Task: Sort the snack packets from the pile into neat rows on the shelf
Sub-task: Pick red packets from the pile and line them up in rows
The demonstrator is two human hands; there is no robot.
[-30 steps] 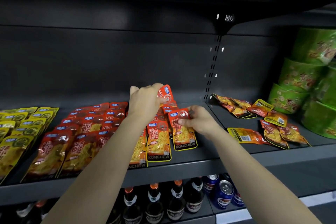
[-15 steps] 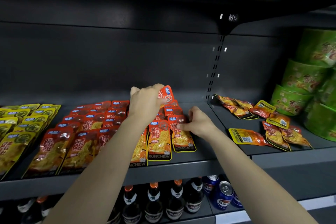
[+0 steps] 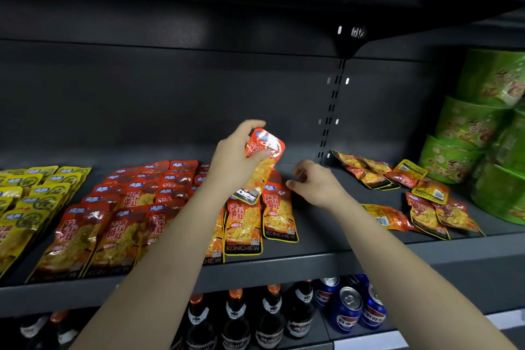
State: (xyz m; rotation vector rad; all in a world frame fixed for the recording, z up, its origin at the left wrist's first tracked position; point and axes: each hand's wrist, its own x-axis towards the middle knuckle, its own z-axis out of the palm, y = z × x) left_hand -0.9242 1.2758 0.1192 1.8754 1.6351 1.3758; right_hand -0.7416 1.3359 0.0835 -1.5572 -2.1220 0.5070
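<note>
My left hand (image 3: 235, 162) grips an orange-red snack packet (image 3: 262, 159) by its top and holds it lifted above the rows. Under it, orange packets (image 3: 243, 229) lie in overlapping rows on the dark shelf (image 3: 326, 247); the rightmost row's front packet (image 3: 278, 217) reads KONCHEW. My right hand (image 3: 315, 185) hovers beside that row with fingers loosely curled; whether it touches a packet I cannot tell. A loose pile of orange and yellow packets (image 3: 409, 202) lies scattered further right on the shelf.
Rows of yellow packets (image 3: 25, 202) fill the shelf's left end. Green wrapped tubs (image 3: 483, 134) are stacked at the right. Below the shelf stand dark bottles (image 3: 235, 318) and blue cans (image 3: 349, 304). A slotted upright (image 3: 332, 105) divides the back wall.
My left hand has lifted its packet up and clear of the rows. My right hand has let go of the packet it pressed down and has drawn slightly right.
</note>
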